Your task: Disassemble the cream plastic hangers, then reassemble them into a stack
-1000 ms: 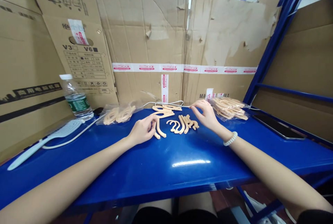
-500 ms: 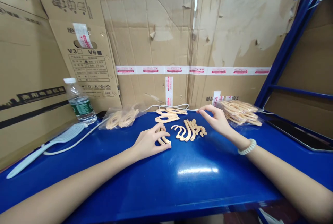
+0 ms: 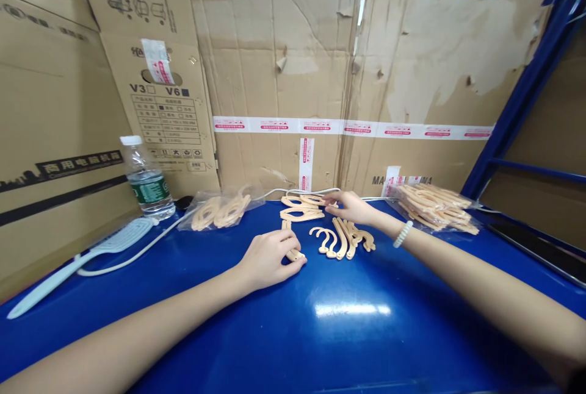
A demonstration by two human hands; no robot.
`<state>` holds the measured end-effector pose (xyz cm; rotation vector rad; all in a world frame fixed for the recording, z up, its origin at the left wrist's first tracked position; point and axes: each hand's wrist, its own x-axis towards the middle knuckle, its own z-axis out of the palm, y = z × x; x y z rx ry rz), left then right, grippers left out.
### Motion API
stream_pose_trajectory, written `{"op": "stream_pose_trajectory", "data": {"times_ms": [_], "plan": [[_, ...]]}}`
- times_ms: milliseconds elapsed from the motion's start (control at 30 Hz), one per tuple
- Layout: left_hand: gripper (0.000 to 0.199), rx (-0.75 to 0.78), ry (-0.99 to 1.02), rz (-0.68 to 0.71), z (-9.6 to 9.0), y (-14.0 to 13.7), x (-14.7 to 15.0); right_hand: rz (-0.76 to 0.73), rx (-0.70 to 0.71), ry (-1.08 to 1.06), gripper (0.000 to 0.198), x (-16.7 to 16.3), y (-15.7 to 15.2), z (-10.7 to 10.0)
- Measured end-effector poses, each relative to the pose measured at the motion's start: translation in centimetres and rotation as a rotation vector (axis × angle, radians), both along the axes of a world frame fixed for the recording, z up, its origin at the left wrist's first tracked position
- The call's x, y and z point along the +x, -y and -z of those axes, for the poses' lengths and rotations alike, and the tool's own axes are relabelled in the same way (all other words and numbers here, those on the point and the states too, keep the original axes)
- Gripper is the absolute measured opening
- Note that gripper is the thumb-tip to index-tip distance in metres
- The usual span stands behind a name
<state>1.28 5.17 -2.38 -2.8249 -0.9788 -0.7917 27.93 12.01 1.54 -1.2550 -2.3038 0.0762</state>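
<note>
Gripping curved strips (image 3: 295,256) on table (image 3: 256,333) with left hand (image 3: 270,258), fingers closed; bunched tighter than half a second ago, so handled as one. Past loose hooks (image 3: 324,249), now over at oval pieces (image 3: 286,216) with right hand (image 3: 352,208), fingers bent; can't tell if gripping.

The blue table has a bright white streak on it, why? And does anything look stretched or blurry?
In the head view, the streak is glare on the shiny blue table, probably from a light out of sight; in the same head view, both forearms look stretched towards the lower corners; also there, the tape's tiny print is too soft to read, but the curved wooden pieces look fairly clear.
</note>
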Motion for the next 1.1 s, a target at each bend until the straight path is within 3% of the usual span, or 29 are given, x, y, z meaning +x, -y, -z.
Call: {"op": "stream_pose_trajectory", "data": {"times_ms": [200, 533, 900, 1100], "plan": [[0.014, -0.003, -0.007, -0.011, 0.3, -0.1, -0.2, -0.096, -0.095, 0.095, 0.036, -2.2, -2.1, 0.3], [0.013, -0.013, 0.014, -0.009, 0.3, -0.3, -0.2, -0.004, -0.235, 0.027, 0.024, -3.4, -2.8, 1.5], [0.013, -0.004, 0.005, -0.029, 0.2, -0.1, -0.1, 0.044, -0.353, -0.546, 0.042, -2.2, -0.5, 1.3], [0.014, -0.001, -0.007, -0.040, -0.2, 0.2, -0.1, 0.041, -0.324, -0.863, 0.035, -1.1, 2.9, 0.3]]}}
